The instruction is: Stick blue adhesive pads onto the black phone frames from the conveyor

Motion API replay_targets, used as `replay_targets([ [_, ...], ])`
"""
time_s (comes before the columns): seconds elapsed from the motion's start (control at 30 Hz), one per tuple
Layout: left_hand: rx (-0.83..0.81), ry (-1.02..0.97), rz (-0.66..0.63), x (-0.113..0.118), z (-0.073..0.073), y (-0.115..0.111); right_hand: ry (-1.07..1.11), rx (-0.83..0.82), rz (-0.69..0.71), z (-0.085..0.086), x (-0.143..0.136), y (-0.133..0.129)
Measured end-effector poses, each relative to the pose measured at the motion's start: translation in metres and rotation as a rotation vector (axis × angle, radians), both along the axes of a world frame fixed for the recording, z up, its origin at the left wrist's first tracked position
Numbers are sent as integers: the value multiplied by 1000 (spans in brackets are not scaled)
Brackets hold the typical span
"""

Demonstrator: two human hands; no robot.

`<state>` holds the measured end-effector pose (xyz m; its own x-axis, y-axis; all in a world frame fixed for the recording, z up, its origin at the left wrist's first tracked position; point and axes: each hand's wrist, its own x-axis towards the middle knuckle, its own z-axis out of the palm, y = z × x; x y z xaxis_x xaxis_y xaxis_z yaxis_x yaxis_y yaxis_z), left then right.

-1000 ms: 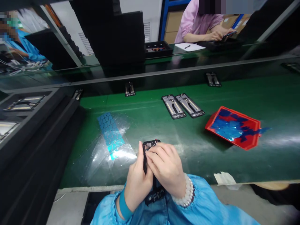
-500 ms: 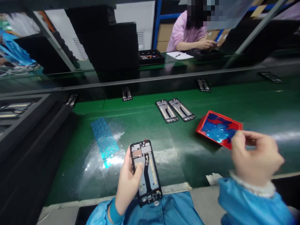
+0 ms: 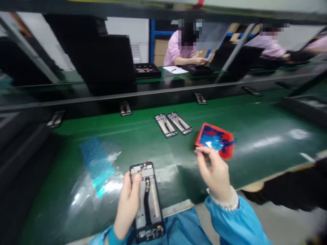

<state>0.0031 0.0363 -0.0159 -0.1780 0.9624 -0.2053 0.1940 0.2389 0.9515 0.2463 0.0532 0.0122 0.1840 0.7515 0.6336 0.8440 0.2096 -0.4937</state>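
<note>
My left hand point(image 3: 129, 200) grips an opened phone point(image 3: 146, 204) low at the table's front edge, thumb on its upper part. The phone's inside faces up, showing a black ribbon cable, metal plates and pale strips. My right hand point(image 3: 214, 172) is raised just in front of a red tray point(image 3: 228, 153), thumb and forefinger brought together at the tips, with nothing visible between them. Blue film pieces point(image 3: 213, 139) fill the tray, one poking over its right rim. To the left, a blue sheet of film labels point(image 3: 97, 163) lies on clear, shiny plastic.
Two phones lie side by side, one of them a left phone point(image 3: 166, 125), on the green table point(image 3: 133, 143). Several more rest along the back ledge. Black foam trays point(image 3: 15, 163) stand at left. Across the divider, a person in pink point(image 3: 176, 51) works.
My right hand has moved left from the tray's right side to its front, leaving the blue film piece at the rim. The left thumb slid up the phone. The view turned right.
</note>
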Motion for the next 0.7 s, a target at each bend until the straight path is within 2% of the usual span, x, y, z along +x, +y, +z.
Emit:
replay_targets([
  [0.1, 121, 71, -13, 6, 0, -6, -64, -35, 429, -3, -55, -16],
  [0.17, 147, 68, -68, 8, 0, -10, -180, -67, 572, -4, -80, -22],
  [0.2, 143, 58, -98, 9, 1, -12, -237, -75, 593, -5, -89, -24],
  [0.3, 133, 58, -144, 8, 2, -17, -355, -82, 555, -10, -104, -25],
  [0.43, 163, 108, -119, 7, 1, -22, -409, -93, 449, -16, -118, -30],
  [0.6, 176, 140, -97, 6, -2, -23, -364, -119, 342, -22, -135, -43],
  [0.7, 182, 120, -134, 5, 0, -23, -244, -141, 346, -20, -131, -42],
])
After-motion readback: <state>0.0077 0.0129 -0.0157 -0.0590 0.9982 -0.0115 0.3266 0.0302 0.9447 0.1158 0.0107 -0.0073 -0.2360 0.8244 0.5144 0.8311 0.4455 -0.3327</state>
